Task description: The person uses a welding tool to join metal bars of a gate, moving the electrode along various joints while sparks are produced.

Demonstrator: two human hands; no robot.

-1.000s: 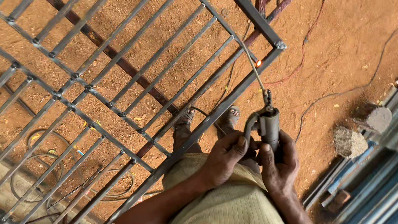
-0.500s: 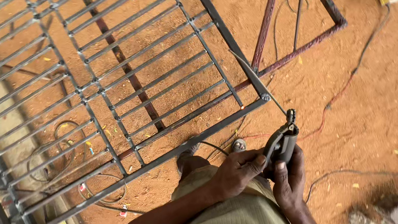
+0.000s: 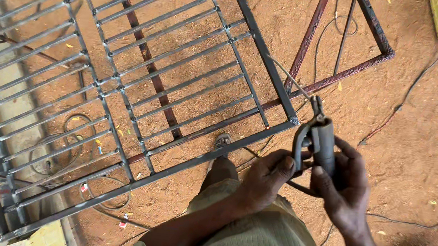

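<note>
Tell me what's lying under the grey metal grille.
Under the grille, red dirt floor, a rusty bar crossing beneath, and looped cables show between bars. The bars themselves cover whatever lies directly below them.

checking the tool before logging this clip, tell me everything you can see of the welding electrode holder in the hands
The electrode holder is a grey, worn metal clamp with a curved lever along its left side. The right hand grips its body; the left hand touches the lever. A thin rod juts from its tip, up-left over the grille's corner.
</note>
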